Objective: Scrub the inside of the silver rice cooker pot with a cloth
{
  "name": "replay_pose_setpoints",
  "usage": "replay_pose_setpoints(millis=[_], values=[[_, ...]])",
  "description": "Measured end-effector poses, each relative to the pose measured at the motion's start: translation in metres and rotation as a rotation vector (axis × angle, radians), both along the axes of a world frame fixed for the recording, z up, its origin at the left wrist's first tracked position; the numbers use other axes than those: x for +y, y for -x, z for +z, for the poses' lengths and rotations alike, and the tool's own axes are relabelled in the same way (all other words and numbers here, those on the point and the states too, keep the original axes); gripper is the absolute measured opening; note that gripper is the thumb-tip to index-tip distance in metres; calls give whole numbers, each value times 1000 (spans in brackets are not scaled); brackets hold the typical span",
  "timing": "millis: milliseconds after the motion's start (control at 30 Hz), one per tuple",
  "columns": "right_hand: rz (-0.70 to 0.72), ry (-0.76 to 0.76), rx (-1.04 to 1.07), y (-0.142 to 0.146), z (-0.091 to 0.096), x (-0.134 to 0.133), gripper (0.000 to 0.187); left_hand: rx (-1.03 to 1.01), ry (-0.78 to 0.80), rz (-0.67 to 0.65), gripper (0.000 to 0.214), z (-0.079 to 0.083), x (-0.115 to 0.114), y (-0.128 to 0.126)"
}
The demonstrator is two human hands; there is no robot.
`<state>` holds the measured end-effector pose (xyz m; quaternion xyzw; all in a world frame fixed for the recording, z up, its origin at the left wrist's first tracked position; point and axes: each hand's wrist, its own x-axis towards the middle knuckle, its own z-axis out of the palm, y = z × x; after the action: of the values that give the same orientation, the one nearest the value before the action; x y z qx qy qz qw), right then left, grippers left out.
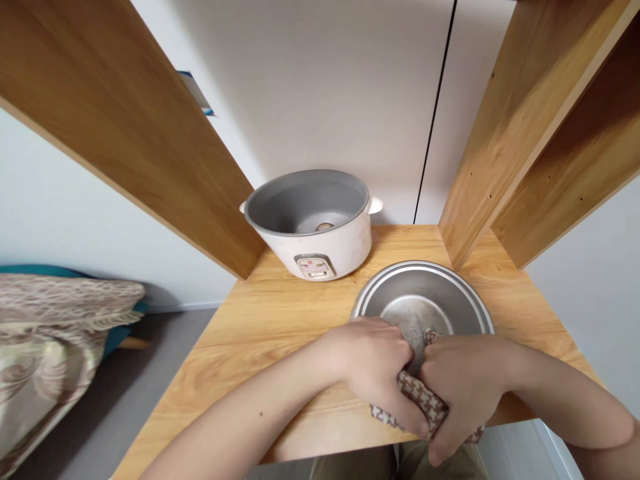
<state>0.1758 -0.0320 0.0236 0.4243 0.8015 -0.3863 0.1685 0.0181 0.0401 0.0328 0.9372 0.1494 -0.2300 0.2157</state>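
A brown and white patterned cloth (425, 399) is bunched between my two hands over the near rim of a round metal inner pot (465, 293). My left hand (377, 370) is closed on the cloth, its thumb lying along it. My right hand (463, 383) also grips the cloth, with its fingers curled toward the inside of the pot. Part of the cloth shows between the knuckles. The pot sits on the wooden desk (280, 333), and its near side is hidden by my hands.
Behind and left of the pot stands a white rice cooker body (345, 250), lidless, with a heating plate inside. Wooden uprights (480, 200) rise on both sides. A white wall panel (325, 100) closes the back. At far left is a chair draped with patterned fabric (60, 320).
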Motion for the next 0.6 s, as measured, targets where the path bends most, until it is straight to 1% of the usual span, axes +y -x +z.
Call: replay_pose_setpoints(millis=[133, 267, 333, 533, 600], values=[[47, -67, 29, -1, -2, 0, 51, -6, 10, -5, 70, -1, 0, 0], [60, -110, 48, -1, -2, -1, 54, -6, 3, -7, 70, -1, 1, 1], [51, -94, 46, -1, -2, -1, 53, -6, 0, -5, 70, -1, 0, 1], [1, 24, -46, 1, -1, -1, 51, -16, -5, 5, 66, -1, -1, 1], [6, 12, -42, 1, -3, -1, 50, -23, -11, 12, 66, -1, -1, 1]])
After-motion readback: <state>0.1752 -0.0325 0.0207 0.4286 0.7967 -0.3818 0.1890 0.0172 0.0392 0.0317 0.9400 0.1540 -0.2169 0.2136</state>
